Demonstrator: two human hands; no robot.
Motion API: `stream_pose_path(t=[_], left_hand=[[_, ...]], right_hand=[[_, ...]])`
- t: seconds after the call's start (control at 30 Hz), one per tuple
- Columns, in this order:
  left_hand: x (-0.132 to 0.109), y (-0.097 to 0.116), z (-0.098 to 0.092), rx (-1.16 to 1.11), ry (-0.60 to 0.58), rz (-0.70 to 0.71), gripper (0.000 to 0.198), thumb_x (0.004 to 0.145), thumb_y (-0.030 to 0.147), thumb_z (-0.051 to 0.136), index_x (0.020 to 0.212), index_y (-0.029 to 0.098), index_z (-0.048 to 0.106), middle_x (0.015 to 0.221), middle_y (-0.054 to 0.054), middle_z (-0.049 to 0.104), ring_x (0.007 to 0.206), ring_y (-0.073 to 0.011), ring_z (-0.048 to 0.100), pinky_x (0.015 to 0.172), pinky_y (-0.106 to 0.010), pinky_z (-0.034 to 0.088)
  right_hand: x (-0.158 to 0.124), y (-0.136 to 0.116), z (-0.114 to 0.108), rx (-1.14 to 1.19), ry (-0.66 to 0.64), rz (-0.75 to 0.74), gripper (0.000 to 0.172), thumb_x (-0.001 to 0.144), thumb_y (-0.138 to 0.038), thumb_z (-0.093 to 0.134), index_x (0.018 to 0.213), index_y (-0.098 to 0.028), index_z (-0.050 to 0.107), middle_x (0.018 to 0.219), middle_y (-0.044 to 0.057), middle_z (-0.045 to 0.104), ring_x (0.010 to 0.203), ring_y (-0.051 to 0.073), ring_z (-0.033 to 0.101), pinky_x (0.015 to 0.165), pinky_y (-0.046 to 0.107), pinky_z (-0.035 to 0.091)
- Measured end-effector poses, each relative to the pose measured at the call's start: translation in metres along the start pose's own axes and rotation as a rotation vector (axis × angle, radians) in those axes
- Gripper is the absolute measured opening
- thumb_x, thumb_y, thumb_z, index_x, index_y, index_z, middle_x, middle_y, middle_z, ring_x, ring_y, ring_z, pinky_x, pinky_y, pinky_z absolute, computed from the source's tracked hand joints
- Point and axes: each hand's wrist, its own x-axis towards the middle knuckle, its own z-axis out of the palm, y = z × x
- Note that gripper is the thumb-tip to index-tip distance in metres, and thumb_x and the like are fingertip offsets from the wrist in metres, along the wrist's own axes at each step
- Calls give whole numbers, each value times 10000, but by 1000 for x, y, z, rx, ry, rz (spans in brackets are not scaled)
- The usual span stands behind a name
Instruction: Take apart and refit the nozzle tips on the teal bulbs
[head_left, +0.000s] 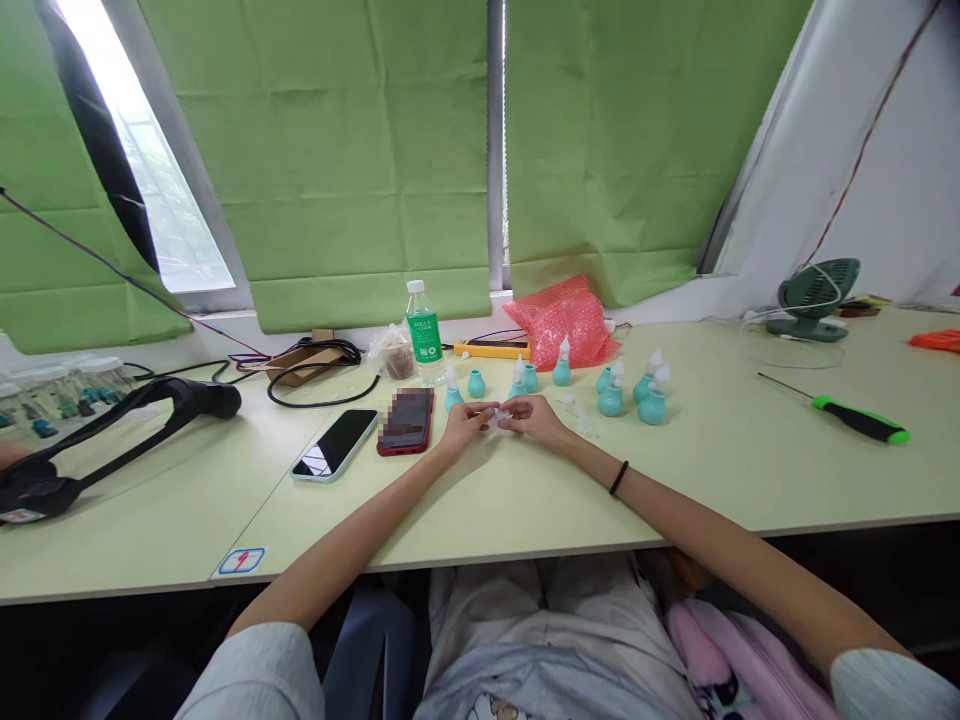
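My left hand [466, 428] and my right hand [534, 418] meet over the table, fingertips pinched on a small clear plastic piece [498, 420]. Its exact shape is too small to make out. Just behind my hands are several teal squeeze bulbs. One bulb [476, 383] has an open neck, while another bulb [561, 372] carries a clear pointed tip. More tipped bulbs stand to the right, among them a bulb [652, 406] near the front. Beside my right wrist lie some loose clear plastic parts [581, 416].
Left of my hands lie a red-cased phone [406, 420] and a pale-cased phone [335, 446]. Behind stand a water bottle [425, 340] and pink bubble wrap [566, 322]. A screwdriver [862, 419] and a fan [814, 300] are at right. A black headset-like frame [184, 400] lies left, near another person's hand [9, 455].
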Motion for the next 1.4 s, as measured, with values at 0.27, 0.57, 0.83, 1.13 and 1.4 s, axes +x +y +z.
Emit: stream_pose_path(t=[0.27, 0.57, 0.83, 1.13, 1.4], left_hand=[[1, -1, -1, 186, 107, 149, 255, 590, 290, 597, 769, 113, 638, 775, -79, 632, 651, -133, 545, 578, -237, 432], [-1, 3, -1, 262, 82, 196, 187, 631, 221, 549, 760, 124, 643, 797, -73, 635, 725, -153, 559, 644, -257, 438], [-4, 4, 0, 290, 70, 238, 219, 614, 243, 572, 775, 107, 633, 816, -90, 626, 756, -161, 562, 645, -258, 462], [-5, 4, 2, 388, 51, 325, 207, 645, 263, 550, 792, 141, 629, 818, -67, 618, 730, -140, 563, 622, -233, 466], [-6, 4, 1, 514, 58, 395, 210, 678, 260, 516, 814, 147, 628, 805, -60, 606, 710, -121, 549, 605, -211, 456]], right_hand=[[1, 3, 0, 18, -5, -10, 312, 513, -280, 657, 773, -125, 581, 684, 38, 595, 537, 96, 507, 458, 201, 400], [2, 6, 0, 43, -12, -2, 326, 502, -283, 661, 772, -123, 573, 693, 41, 597, 548, 103, 520, 451, 202, 400], [1, 2, -1, 41, 0, -19, 292, 495, -209, 655, 761, -125, 569, 701, 35, 594, 569, 100, 521, 492, 207, 406], [1, -1, 0, 86, 6, -5, 289, 483, -177, 658, 753, -125, 570, 710, 33, 593, 614, 115, 541, 563, 228, 430], [0, -2, 0, 107, 19, 40, 301, 484, -229, 671, 747, -124, 568, 696, 38, 595, 591, 118, 539, 493, 209, 412]])
